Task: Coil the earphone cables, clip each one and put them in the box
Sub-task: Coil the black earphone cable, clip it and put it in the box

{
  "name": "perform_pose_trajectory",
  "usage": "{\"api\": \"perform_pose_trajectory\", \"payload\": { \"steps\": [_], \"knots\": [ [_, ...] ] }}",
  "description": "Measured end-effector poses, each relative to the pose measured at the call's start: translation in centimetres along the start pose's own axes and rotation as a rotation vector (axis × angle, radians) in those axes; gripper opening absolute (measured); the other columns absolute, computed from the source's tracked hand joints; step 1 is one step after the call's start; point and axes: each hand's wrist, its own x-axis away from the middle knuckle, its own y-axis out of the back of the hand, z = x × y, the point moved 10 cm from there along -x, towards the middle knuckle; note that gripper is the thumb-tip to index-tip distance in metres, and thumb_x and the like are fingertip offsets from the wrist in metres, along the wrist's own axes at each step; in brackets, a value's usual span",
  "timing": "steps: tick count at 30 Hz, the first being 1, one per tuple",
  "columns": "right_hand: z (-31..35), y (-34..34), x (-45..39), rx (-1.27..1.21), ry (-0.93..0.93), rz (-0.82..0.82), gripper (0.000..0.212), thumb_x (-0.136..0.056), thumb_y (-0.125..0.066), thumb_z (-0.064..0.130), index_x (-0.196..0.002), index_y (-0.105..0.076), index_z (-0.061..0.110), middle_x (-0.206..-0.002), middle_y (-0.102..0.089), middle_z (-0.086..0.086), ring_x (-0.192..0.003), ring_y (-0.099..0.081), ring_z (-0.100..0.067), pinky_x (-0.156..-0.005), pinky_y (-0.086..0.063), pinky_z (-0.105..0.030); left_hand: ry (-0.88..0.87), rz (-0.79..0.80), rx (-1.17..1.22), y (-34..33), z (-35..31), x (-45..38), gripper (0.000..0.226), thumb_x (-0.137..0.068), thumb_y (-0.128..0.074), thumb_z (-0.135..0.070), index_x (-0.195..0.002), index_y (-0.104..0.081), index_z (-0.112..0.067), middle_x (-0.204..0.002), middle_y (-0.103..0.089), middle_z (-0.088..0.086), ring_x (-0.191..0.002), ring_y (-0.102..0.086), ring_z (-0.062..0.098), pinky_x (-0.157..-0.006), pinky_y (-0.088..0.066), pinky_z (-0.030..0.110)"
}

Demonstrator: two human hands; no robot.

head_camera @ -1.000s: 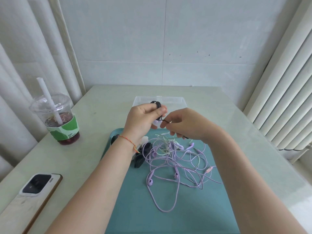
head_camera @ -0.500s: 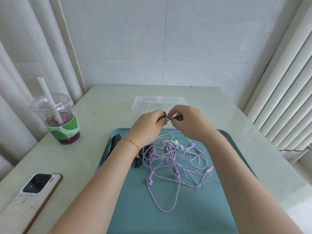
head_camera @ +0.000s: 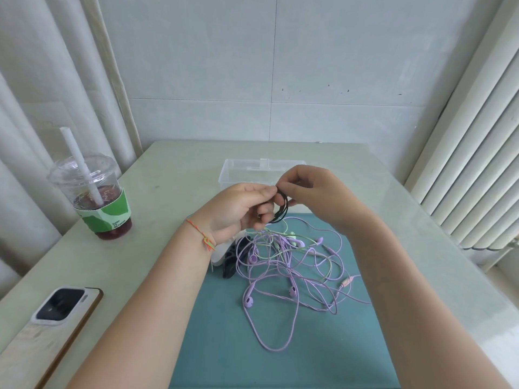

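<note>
Black coil held mid-frame, unclipped

Our left hand and right hand pinch the black earphone cable before the box; we judge loosened fingers would let loops spring apart.

The left hand and right hand hide most of the black cable coil and the near wall of the clear box. The black clips are partly covered by the left wrist, and their number is unclear. The phone is cut by the left edge.
</note>
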Motion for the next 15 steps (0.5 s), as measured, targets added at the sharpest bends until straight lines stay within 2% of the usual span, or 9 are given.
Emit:
{"api": "perform_pose_trajectory", "payload": {
  "steps": [4,9,15],
  "knots": [
    [0.0,-0.1,-0.2,-0.115,0.005,-0.036,0.009,-0.093,-0.057,0.003,-0.092,-0.066,0.007,-0.087,-0.072,-0.016,-0.078,-0.068,-0.023,-0.079,-0.059,-0.037,0.043,-0.046,0.160,0.3,0.2,-0.1,0.025,-0.099,-0.046,-0.020,-0.083,-0.058,-0.007,-0.057,-0.042,-0.001,-0.053,-0.046,0.011,-0.044,-0.030,0.018],
    [-0.1,0.1,-0.2,-0.078,0.004,-0.098,0.008,-0.091,-0.062,0.005,-0.092,-0.069,0.009,-0.087,-0.071,-0.019,-0.077,-0.068,-0.032,-0.081,-0.059,-0.040,0.063,-0.130,0.260,1.0,0.6,-0.4,0.025,-0.100,-0.046,-0.020,-0.083,-0.059,-0.006,-0.062,-0.047,0.002,-0.059,-0.050,0.014,-0.045,-0.034,0.017],
    [0.1,0.2,-0.2,-0.060,0.019,-0.129,0.008,-0.089,-0.064,0.008,-0.091,-0.070,0.013,-0.084,-0.072,-0.015,-0.068,-0.063,-0.015,-0.078,-0.056,-0.039,0.069,-0.152,0.382,0.8,0.8,-0.3,0.022,-0.100,-0.043,-0.017,-0.088,-0.059,-0.008,-0.068,-0.055,0.000,-0.068,-0.051,0.015,-0.049,-0.039,0.019]
  ]
}}
